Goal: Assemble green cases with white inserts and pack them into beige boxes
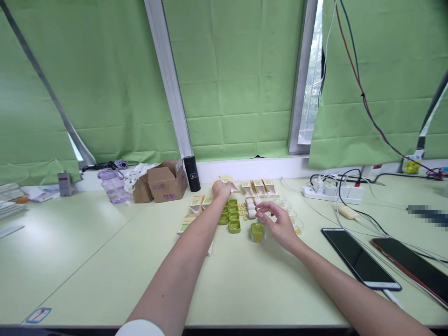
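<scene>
My left hand (221, 189) reaches to the back of the group of small parts, its fingers closed on a small cream cardboard box (231, 182) with a green panel. My right hand (280, 226) hovers with curved fingers and the thumb apart, and nothing shows between them. Just left of it stands a small clear container with a green lid (257, 232). Between the hands lie green square trays (234, 227), yellow cut-out pieces (242, 211) and white rounded blocks (251, 213). Clear plastic cups (297, 226) sit beyond my right hand, partly hidden by it.
More cream boxes stand at the back (259, 187) and left (196, 204). Behind them are a black bottle (192, 173), a brown carton (167, 182) and a purple jug (114, 186). A power strip (332, 192), cables and two phones (360, 257) lie on the right.
</scene>
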Action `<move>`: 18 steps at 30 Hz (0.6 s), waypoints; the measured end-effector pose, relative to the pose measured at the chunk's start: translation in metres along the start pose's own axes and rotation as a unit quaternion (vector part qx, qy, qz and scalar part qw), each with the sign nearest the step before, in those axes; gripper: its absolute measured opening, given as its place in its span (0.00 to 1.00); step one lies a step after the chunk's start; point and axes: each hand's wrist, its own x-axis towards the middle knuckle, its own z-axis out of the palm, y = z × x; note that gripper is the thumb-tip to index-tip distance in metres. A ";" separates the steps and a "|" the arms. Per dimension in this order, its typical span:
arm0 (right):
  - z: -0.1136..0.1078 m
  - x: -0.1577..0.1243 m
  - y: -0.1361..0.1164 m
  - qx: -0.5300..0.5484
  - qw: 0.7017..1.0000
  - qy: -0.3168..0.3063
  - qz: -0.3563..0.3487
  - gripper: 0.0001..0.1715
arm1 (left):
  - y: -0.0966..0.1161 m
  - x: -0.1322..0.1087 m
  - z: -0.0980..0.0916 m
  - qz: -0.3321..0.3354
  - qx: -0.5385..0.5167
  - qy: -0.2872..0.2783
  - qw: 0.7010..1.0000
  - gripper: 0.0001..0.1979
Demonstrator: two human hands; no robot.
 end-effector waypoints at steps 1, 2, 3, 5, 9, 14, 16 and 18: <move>0.000 0.000 -0.001 0.002 1.000 0.000 0.001 0.15 | 0.001 0.003 0.003 -0.008 0.006 -0.006 1.000 0.19; 0.000 -0.001 -0.003 0.003 1.000 0.001 0.001 0.15 | 0.001 0.006 0.006 -0.018 0.010 -0.011 1.000 0.20; 0.000 -0.001 -0.004 0.005 1.000 0.002 0.002 0.15 | 0.001 0.008 0.009 -0.027 0.013 -0.017 0.999 0.20; 0.000 -0.001 -0.006 0.008 1.000 0.006 0.004 0.15 | 0.002 0.011 0.015 -0.039 0.022 -0.027 0.999 0.20; 0.001 -0.001 -0.008 0.013 1.000 0.009 0.004 0.14 | 0.002 0.014 0.025 -0.049 0.039 -0.047 0.997 0.21; 0.001 -0.001 -0.009 0.019 1.000 0.007 0.005 0.13 | 0.002 0.020 0.030 -0.044 0.064 -0.066 0.995 0.22; 0.001 -0.001 -0.009 0.025 1.000 0.004 0.005 0.13 | 0.000 0.023 0.030 -0.036 0.075 -0.072 0.994 0.22; 0.002 -0.001 -0.009 0.032 0.999 0.001 0.006 0.13 | -0.003 0.024 0.028 -0.017 0.085 -0.079 0.993 0.22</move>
